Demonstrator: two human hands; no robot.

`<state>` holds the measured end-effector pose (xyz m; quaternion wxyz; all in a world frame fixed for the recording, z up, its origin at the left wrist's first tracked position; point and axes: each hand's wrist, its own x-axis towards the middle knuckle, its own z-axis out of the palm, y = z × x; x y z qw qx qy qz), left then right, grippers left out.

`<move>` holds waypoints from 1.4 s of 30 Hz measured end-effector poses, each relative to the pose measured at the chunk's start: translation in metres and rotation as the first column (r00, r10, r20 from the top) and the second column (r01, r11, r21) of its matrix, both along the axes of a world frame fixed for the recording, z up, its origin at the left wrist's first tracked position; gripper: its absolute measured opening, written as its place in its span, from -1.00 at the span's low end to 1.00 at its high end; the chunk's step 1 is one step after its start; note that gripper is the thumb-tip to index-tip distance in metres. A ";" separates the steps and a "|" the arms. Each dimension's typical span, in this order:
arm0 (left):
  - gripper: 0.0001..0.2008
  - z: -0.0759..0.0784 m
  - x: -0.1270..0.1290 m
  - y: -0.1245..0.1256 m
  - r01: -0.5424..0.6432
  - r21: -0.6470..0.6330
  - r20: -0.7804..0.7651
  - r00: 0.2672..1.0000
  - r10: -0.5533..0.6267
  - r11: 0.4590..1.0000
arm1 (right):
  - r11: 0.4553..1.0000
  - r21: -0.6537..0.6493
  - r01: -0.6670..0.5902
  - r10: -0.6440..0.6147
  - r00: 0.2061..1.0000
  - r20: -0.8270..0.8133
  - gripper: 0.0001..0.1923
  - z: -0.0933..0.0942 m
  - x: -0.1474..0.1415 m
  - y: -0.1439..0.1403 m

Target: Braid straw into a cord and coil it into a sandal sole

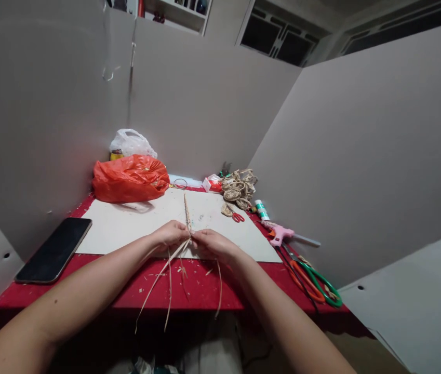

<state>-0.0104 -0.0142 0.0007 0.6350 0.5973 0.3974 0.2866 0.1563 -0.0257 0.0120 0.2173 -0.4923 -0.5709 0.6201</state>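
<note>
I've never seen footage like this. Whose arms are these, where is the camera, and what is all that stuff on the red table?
There is no machine here: the arms belong to a person, and the single picture comes from a camera worn on their head, looking forward and down. That is why both arms reach in from the bottom edge.

The left hand and right hand meet over a white board on the red table. Together they pinch a bundle of straw strips; a plaited part points away from the person and loose ends hang over the table's near edge.

Around them lie a black phone on the left, an orange plastic bag at the back, a pile of woven straw pieces, a pink glue gun and orange and green scissors on the right.
</note>
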 end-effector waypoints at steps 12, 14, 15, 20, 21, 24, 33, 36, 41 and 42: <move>-0.88 0.025 -0.008 -0.011 0.071 0.109 -0.194 0.980 -0.049 0.991 | 0.970 -0.145 0.195 -0.225 0.945 -0.237 -0.83 -0.013 -0.016 -0.004; -0.87 0.026 -0.006 -0.017 0.084 0.099 -0.215 0.975 -0.061 0.992 | 0.961 -0.147 0.234 -0.266 0.927 -0.264 -0.82 -0.012 -0.018 -0.008; -0.87 0.026 -0.004 -0.020 0.089 0.092 -0.225 0.972 -0.066 0.992 | 0.958 -0.155 0.243 -0.278 0.920 -0.277 -0.81 -0.012 -0.019 -0.010; -0.88 0.016 0.009 -0.033 0.059 0.103 -0.251 0.968 -0.032 0.993 | 0.947 -0.215 0.238 -0.301 0.892 -0.337 -0.68 -0.016 -0.022 -0.014; -0.89 0.013 0.011 -0.034 0.051 0.116 -0.248 0.969 -0.021 0.992 | 0.946 -0.222 0.238 -0.305 0.886 -0.349 -0.67 -0.018 -0.022 -0.014; -0.92 0.010 0.014 -0.034 0.065 0.117 -0.249 0.968 -0.034 0.991 | 0.942 -0.232 0.241 -0.317 0.865 -0.389 -0.70 -0.022 -0.021 -0.015; -0.88 0.023 -0.002 -0.007 -0.185 0.241 -0.136 0.966 0.222 0.953 | 0.956 -0.260 0.134 -0.247 0.847 -0.471 -0.89 -0.018 -0.008 -0.013; -0.83 0.014 0.008 -0.009 -0.149 0.175 -0.118 0.978 0.171 0.973 | 0.969 -0.227 0.101 -0.198 0.867 -0.458 -0.85 -0.018 -0.007 -0.011; -0.76 0.007 0.016 -0.016 -0.106 0.132 -0.146 0.981 0.125 0.986 | 0.990 -0.142 0.021 -0.072 0.926 -0.371 -0.78 -0.012 -0.001 -0.008; -0.76 0.007 0.015 -0.016 -0.108 0.143 -0.149 0.980 0.129 0.984 | 0.993 -0.118 0.005 -0.045 0.939 -0.341 -0.77 -0.011 0.001 -0.008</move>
